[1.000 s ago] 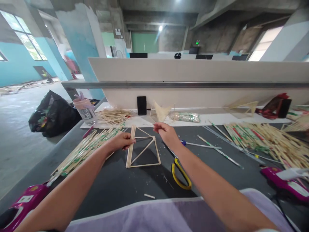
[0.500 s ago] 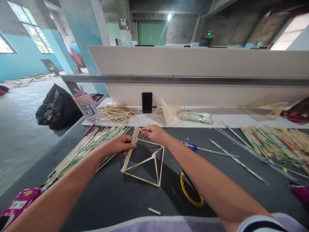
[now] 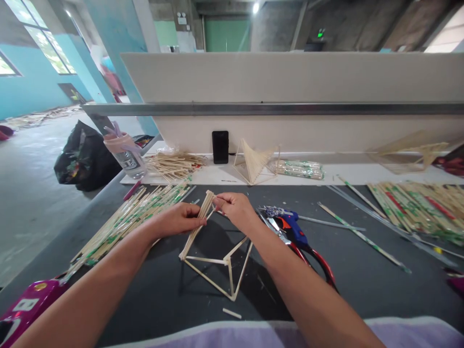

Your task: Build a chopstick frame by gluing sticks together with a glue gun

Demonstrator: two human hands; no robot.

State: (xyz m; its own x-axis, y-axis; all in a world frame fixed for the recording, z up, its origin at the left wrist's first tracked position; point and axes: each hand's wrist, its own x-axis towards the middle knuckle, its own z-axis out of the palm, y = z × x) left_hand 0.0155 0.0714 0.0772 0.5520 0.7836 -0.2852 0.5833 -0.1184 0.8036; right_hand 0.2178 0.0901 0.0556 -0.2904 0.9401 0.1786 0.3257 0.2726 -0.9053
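My left hand [image 3: 184,217] is closed around a flat row of thin wooden sticks [image 3: 193,238] along one side of a stick frame [image 3: 207,275]. That frame of joined sticks stands tilted on the dark table, with open triangular sides. At the top end of the row, my right hand [image 3: 234,207] pinches with thumb and forefinger at the frame's corner; its fingers cover what exactly they grip. Beyond my right forearm lie a blue glue gun [image 3: 297,232] and a red-handled cutting tool [image 3: 299,252], partly hidden by the arm.
Wrapped stick bundles lie left [image 3: 145,217] and right [image 3: 416,208]. At the back are a phone [image 3: 220,147], a finished stick model [image 3: 253,162], loose sticks [image 3: 174,165] and a jar [image 3: 125,157]. A purple tape measure [image 3: 34,302] sits front left, a short stick piece [image 3: 232,313] in front.
The stick frame has tilted, its near corner coming toward me. My right forearm has shifted left, uncovering the glue gun and the red-handled tool. Both hands keep close to the row.
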